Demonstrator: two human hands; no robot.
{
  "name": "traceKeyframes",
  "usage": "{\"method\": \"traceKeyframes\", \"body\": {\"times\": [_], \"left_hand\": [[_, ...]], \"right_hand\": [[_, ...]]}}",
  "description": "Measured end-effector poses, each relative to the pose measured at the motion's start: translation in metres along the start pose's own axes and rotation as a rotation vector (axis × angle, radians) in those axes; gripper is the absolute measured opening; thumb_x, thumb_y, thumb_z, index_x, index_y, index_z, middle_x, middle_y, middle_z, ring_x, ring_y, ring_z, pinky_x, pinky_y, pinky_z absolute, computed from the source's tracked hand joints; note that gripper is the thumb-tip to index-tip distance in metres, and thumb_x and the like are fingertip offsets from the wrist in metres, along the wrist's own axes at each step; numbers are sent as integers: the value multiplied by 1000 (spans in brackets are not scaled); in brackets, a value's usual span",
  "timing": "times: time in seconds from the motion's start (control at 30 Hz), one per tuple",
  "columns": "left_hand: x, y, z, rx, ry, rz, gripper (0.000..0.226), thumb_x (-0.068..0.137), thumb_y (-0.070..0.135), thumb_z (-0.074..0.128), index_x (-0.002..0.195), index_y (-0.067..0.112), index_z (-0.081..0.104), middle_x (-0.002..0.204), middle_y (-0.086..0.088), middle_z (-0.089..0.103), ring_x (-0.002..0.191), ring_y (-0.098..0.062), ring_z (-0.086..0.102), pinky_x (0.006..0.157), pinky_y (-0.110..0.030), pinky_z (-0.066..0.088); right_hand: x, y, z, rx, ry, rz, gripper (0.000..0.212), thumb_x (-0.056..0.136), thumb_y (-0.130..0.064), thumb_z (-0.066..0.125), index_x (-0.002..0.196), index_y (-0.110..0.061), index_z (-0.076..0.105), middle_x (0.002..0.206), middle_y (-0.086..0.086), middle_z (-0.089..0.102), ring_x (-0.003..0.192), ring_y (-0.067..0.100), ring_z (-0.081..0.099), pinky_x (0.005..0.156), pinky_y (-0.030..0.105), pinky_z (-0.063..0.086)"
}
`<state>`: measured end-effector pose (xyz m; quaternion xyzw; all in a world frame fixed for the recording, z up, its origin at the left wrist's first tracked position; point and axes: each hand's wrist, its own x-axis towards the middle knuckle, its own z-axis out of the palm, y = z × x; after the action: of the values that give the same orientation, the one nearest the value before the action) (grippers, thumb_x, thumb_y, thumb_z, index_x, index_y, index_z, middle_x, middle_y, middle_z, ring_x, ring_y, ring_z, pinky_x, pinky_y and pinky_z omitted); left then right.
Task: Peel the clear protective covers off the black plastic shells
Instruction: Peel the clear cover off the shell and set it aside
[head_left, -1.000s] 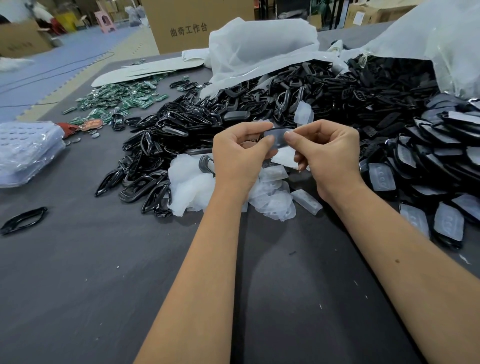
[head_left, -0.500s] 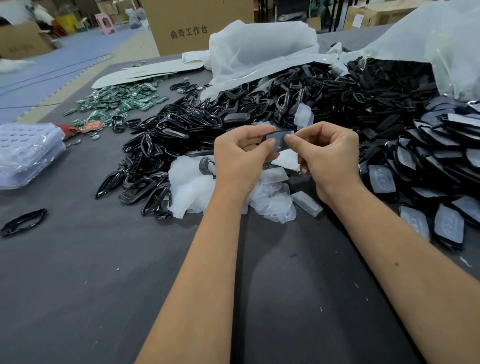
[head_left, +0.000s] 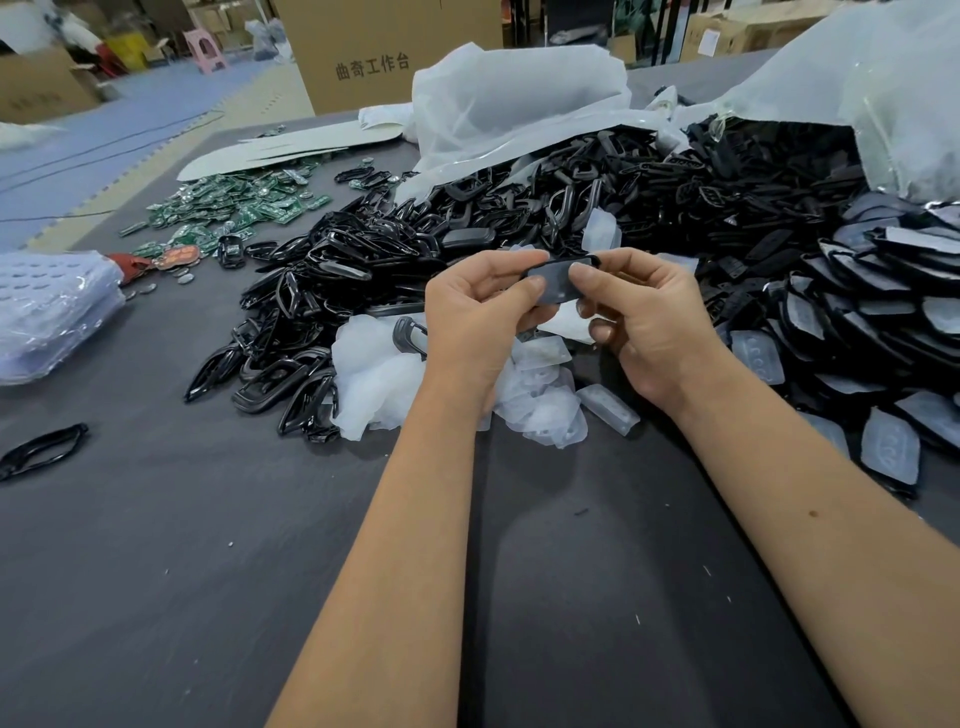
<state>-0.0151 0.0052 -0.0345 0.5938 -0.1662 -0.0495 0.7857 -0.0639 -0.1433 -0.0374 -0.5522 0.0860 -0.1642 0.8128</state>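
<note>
Both hands hold one black plastic shell with a clear cover on it, above the grey table. My left hand pinches its left end between thumb and fingers. My right hand grips its right end, thumb on the cover's face. Under the hands lies a heap of peeled clear covers. Covered shells are piled at the right. A big heap of black frames and shells fills the middle of the table.
Green circuit boards are scattered at the far left. A clear bag of trays lies at the left edge, and one loose black frame sits near it. White plastic bags and a cardboard box stand behind the heaps.
The shell has turned a little between my fingers, and both thumbs have shifted on its face. The hands stay at the same spot over the covers.
</note>
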Motion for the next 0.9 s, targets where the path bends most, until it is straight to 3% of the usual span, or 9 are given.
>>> {"method": "traceKeyframes", "body": {"times": [0.13, 0.27, 0.43, 0.57, 0.8, 0.9], "left_hand": [[-1, -1, 1, 42, -1, 50, 19, 84, -7, 77, 93, 9, 77, 86, -11, 78, 78, -24, 76, 69, -28, 60], [1, -5, 1, 78, 31, 83, 21, 81, -9, 78, 90, 10, 78, 85, -10, 77, 72, -21, 74, 65, -26, 59], [2, -5, -1, 103, 38, 86, 21, 80, -11, 78, 93, 6, 78, 83, -11, 77, 69, -20, 72, 63, -25, 58], [1, -2, -3, 94, 53, 57, 21, 81, -13, 77, 93, 4, 78, 81, -10, 77, 71, -20, 74, 64, -24, 59], [1, 4, -8, 76, 28, -32, 22, 82, -12, 77, 96, 5, 78, 86, -16, 79, 70, -20, 75, 65, -22, 59], [2, 5, -8, 82, 56, -55, 21, 82, -13, 76, 94, 4, 78, 84, -17, 78, 70, -21, 75, 65, -23, 59]], "right_hand": [[-1, 0, 0, -35, 29, -50, 16, 89, 0, 76, 79, -11, 71, 70, 2, 69, 56, 11, 58, 45, 19, 43], [-2, 3, 4, -221, 118, -151, 10, 93, -4, 75, 84, -7, 75, 66, 4, 70, 51, 14, 62, 45, 24, 50], [-2, 5, 3, -509, 160, -257, 20, 98, -12, 69, 79, -13, 74, 64, 2, 70, 48, 17, 64, 42, 27, 50], [-3, 8, 4, -713, 167, -414, 16, 100, -18, 67, 86, -12, 73, 67, -1, 69, 47, 18, 67, 42, 40, 56], [-2, 6, 3, -501, 62, -327, 9, 95, -14, 74, 87, -13, 70, 64, 6, 69, 45, 20, 62, 39, 28, 48], [0, 7, 1, -660, 114, -427, 9, 92, -17, 77, 94, -18, 68, 69, 5, 70, 53, 23, 66, 51, 32, 52]]}}
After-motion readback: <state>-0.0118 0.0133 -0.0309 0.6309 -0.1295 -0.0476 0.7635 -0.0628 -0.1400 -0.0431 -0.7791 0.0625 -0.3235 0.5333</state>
